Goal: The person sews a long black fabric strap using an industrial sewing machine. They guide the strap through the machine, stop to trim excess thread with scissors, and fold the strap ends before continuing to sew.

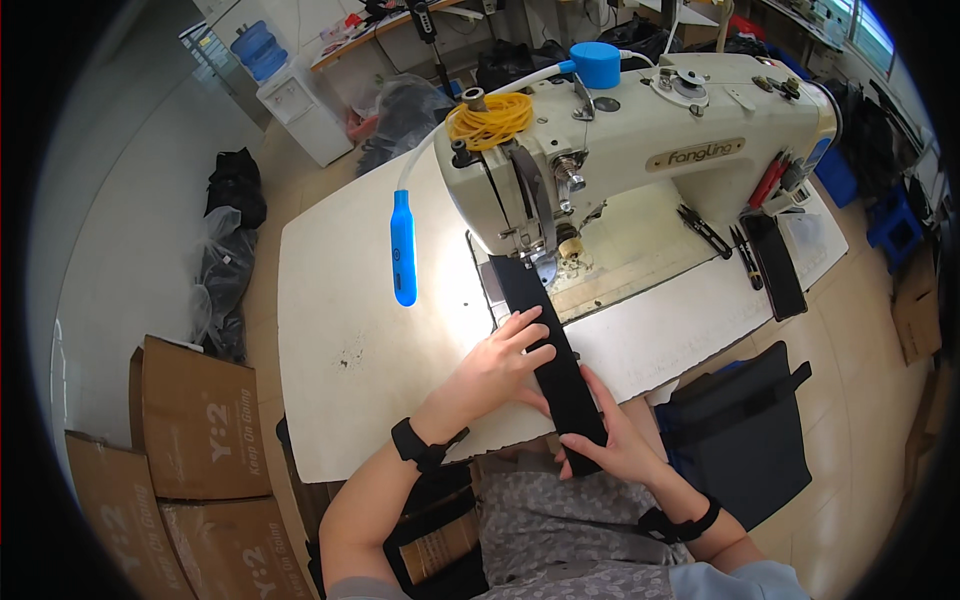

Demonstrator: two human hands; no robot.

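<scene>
A long black strip (548, 364) runs from under the presser foot (530, 258) of a cream sewing machine (640, 140) toward me over the white tabletop (360, 400). My left hand (500, 370) has bent fingers pressed on top of the strip, its thumb at the left edge. My right hand (615, 450) grips the strip's near end, with fingers partly hidden beneath it. Yellow cord (490, 120) is coiled atop the machine. A blue lamp (403, 250) hangs left of the needle. Black thread snips (705, 232) and a dark phone-like slab (773, 265) lie at the right.
Cardboard boxes (205, 420) are stacked at lower left, beside dark bags (225, 280) on the floor. A water dispenser (305, 115) stands behind. A black panel with a strap (735, 440) sits below the table's front right edge. Blue plastic stools (895, 230) are at far right.
</scene>
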